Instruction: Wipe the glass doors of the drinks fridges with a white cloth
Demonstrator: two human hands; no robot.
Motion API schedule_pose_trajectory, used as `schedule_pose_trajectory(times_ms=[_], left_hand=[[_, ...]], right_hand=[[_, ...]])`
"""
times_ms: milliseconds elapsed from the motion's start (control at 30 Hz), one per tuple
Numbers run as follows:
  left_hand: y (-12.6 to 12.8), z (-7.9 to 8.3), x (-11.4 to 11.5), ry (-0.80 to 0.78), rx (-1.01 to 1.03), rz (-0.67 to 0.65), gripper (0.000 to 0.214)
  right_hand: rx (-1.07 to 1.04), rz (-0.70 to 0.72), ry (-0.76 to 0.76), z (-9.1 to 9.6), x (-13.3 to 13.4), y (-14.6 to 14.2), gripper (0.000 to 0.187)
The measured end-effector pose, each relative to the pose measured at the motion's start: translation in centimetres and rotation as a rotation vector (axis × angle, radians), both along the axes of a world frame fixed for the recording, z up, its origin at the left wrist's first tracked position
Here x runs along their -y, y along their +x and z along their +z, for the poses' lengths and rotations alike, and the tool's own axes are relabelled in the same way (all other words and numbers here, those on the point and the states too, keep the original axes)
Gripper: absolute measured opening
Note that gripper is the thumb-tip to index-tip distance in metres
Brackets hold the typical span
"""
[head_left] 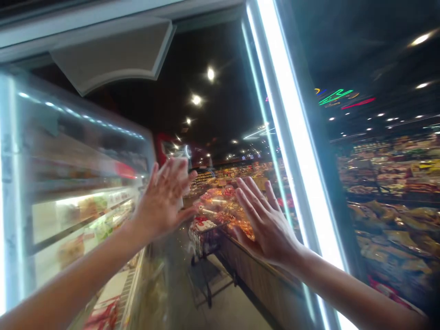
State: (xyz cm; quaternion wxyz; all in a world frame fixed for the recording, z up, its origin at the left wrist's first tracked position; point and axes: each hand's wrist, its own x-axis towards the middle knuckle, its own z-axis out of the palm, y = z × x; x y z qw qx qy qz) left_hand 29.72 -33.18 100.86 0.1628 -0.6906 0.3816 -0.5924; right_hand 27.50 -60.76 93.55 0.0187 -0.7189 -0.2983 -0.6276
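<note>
Both of my arms reach forward, palms turned away from me. My left hand [164, 199] is open, its fingers spread and a little blurred, and it holds nothing. To its right, my right hand [266, 222] is open too, with the fingers stretched out and nothing in them. It is close to a bright upright light strip [292, 101] on a door-like frame. What looks like a glass pane fills this frame; whether the palms touch it I cannot tell. A shopping cart [202, 250] shows between and beyond the hands, with packed goods in it.
A lit refrigerated case [92, 220] with shelves runs along the left. Right of the aisle floor [172, 293], a long display counter [254, 270] carries packaged food. Bagged goods [395, 233] lie on the far right, and a pale curved panel [113, 55] hangs at the top.
</note>
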Motion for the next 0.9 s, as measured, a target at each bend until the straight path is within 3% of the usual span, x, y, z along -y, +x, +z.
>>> schedule_pose_trajectory(times_ms=[67,100,200,233,267,367,433,467,533,600,633,733,800,833,900], left_hand=[[0.1,-0.2,0.7,-0.135,-0.007,-0.008,0.093],[-0.1,-1.0,0.9,-0.093,-0.023,-0.015,0.097],[-0.8,-4.2,0.1,0.311,-0.057,-0.031,0.099],[-0.9,-4.7,-0.9,0.372,-0.059,-0.021,0.098],[-0.9,-4.6,-2.1,0.360,-0.054,-0.008,0.096],[-0.6,-3.2,-6.1,-0.037,-0.007,0.057,0.090],[-0.6,-3.5,-8.2,-0.179,0.009,0.074,0.091],[-0.8,-4.3,-9.1,-0.130,-0.001,0.074,0.094],[-1.3,-6.2,-10.6,0.140,-0.031,0.052,0.101],[-1.4,-7.1,-12.5,0.312,-0.043,0.055,0.100],[-1.2,-6.7,-13.6,0.283,-0.036,0.069,0.098],[-0.4,-4.5,-17.3,-0.157,0.012,0.121,0.091],[-0.1,-4.3,-19.4,-0.327,0.025,0.128,0.091],[-0.2,-4.8,-20.3,-0.290,0.013,0.127,0.094],[-0.5,-6.3,-22.2,-0.024,-0.038,0.125,0.101]], right_hand=[[-0.007,-0.007,0.006,0.1,0.1,0.0,0.092],[-0.009,-0.007,0.014,0.1,0.1,0.0,0.092],[-0.015,-0.001,0.048,-0.1,-0.1,-0.4,0.092],[-0.025,-0.006,0.058,-0.2,-0.2,-0.5,0.092],[-0.037,-0.012,0.060,-0.3,-0.5,-0.6,0.091],[-0.045,-0.028,0.048,-0.4,-2.2,-0.7,0.091],[-0.028,-0.030,0.038,-0.1,-4.1,-0.5,0.092],[-0.022,-0.031,0.034,0.2,-5.3,-0.4,0.092],[-0.012,-0.024,0.015,1.0,-7.7,-0.2,0.093],[-0.008,-0.012,-0.007,1.7,-10.2,-0.1,0.093],[-0.009,-0.007,-0.017,2.0,-11.3,0.0,0.093],[-0.013,-0.015,-0.013,2.5,-14.2,0.3,0.092],[0.016,-0.039,0.009,2.5,-15.5,0.7,0.091],[0.035,-0.052,0.018,2.5,-16.0,0.9,0.091],[0.072,-0.074,0.024,2.3,-16.5,1.3,0.090]])
